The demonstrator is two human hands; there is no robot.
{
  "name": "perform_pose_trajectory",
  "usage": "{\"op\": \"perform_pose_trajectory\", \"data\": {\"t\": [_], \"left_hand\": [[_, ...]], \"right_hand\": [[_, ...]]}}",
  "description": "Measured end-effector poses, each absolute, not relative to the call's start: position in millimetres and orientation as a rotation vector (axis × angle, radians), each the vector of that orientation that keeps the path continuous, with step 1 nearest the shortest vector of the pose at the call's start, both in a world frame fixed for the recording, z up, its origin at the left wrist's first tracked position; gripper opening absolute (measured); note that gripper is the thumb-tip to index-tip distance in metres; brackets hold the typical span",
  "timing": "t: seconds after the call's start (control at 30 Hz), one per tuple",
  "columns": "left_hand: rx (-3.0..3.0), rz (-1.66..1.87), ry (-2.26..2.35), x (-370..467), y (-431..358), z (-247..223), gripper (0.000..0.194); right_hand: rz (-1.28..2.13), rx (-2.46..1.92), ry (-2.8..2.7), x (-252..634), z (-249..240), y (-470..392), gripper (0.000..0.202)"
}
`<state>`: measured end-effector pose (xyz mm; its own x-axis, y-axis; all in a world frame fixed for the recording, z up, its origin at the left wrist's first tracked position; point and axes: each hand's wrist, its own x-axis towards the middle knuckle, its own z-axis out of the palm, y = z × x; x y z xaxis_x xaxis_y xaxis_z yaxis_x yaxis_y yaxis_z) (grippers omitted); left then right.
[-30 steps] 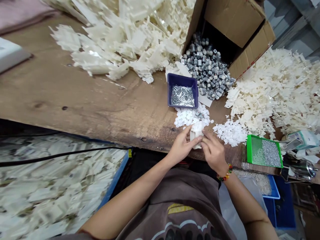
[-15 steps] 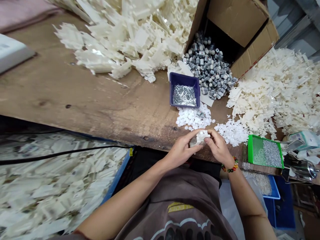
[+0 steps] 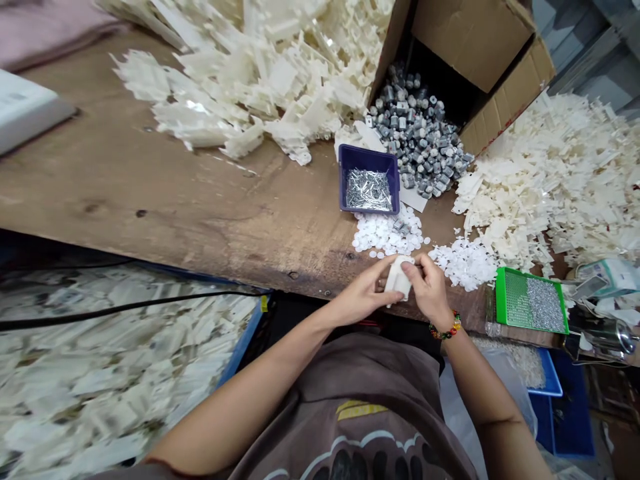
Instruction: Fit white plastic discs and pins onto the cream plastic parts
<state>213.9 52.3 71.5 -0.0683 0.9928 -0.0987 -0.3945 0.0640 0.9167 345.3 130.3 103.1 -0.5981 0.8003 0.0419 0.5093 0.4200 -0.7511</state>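
Long brown wooden tabletop (image 3: 225,213) runs mid-left to right of frame. Big heap of flat cream plastic pcs (image 3: 250,87) at top, left of ctr; heap of smaller cream plastic chips (image 3: 565,180) at upper right. Btwn them, open brown cardboard box (image 3: 470,47), w/ pile of grey metallic-looking cylinders (image 3: 423,143) at its mouth. Shallow bright green rect. tray (image 3: 501,297) w/ tiny silver bits at lower right; deep dark purple rect. tub (image 3: 369,159) w/ thin silver pins just above ctr. L hand (image 3: 367,293) & R hand (image 3: 431,291), below and right of ctr, both closed on one small boxy white plastic block (image 3: 399,280): L grips its left/lower side, R thumb presses its upper right. Block's held by tabletop's near edge, just below pile of small round white plastic discs (image 3: 387,233). Multicolored beaded bracelet (image 3: 445,327) on R wrist.
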Motion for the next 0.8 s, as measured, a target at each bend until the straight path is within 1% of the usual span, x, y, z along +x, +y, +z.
{"op": "perform_pose_trajectory", "data": {"t": [0.03, 0.1, 0.23, 0.33, 0.43, 0.53, 0.67, 0.73, 0.8], "left_hand": [[0.721, 1.386, 0.943, 211.4, 53.1, 70.1, 0.063], [0.569, 1.404, 0.846, 207.8, 53.5, 69.0, 0.058], [0.400, 1.429, 0.732, 205.4, 51.6, 67.5, 0.052], [0.343, 1.446, 0.701, 202.7, 50.7, 62.9, 0.053], [0.307, 1.440, 0.702, 198.8, 49.4, 59.8, 0.054], [0.291, 1.437, 0.729, 197.8, 47.2, 62.0, 0.051], [0.242, 1.465, 0.747, 202.5, 45.8, 65.6, 0.051], [0.226, 1.474, 0.750, 203.7, 45.3, 64.4, 0.053], [0.234, 1.475, 0.763, 200.8, 41.4, 61.3, 0.055]], "right_hand": [[0.995, -1.118, -2.344, 343.1, 103.8, 129.3, 0.028], [0.940, -1.108, -2.450, 339.4, 105.5, 124.8, 0.028], [0.827, -1.146, -2.405, 333.1, 106.8, 114.1, 0.032], [0.767, -1.123, -2.452, 330.5, 109.3, 113.0, 0.027], [0.682, -1.007, -2.527, 331.1, 115.2, 116.0, 0.024], [0.545, -0.825, -2.639, 332.2, 118.1, 117.4, 0.020], [0.377, -0.694, -2.722, 333.1, 109.0, 112.8, 0.025], [0.368, -0.691, -2.711, 333.6, 103.7, 109.2, 0.025], [0.449, -0.705, -2.716, 331.6, 103.6, 108.3, 0.024]]}}
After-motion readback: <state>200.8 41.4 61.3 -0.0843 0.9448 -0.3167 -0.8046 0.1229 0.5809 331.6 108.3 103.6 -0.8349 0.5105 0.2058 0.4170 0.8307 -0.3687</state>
